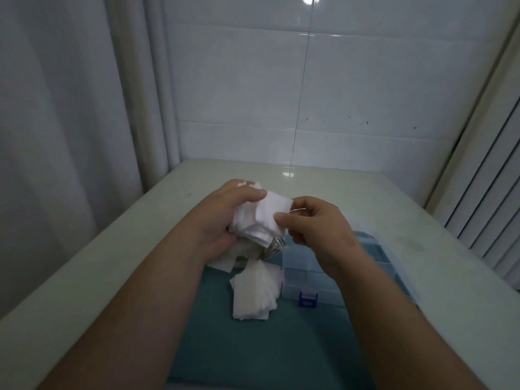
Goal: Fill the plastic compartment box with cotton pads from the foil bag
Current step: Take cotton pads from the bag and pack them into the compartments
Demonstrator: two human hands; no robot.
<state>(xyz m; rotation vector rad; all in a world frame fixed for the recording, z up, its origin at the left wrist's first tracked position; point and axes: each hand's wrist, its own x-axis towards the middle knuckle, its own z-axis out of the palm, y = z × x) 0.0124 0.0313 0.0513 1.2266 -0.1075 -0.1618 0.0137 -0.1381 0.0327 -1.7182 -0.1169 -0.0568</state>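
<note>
Cotton pads (253,220) sit bunched in the left hand (222,218), whose fingers (253,195) curl round the wad and the crumpled foil bag (274,246) under it, all held above the counter (422,220). The right hand (318,223) pinches the edge of the top pad (277,205) between thumb and forefinger. To do this well, peel off a small flat stack rather than one sheet and keep the left grip firm so nothing spills onto the loose pile (254,294) on the teal mat (253,347). Then carry the stack down to the plastic compartment box (312,277), just right of that pile, and lay it square in one cell
</note>
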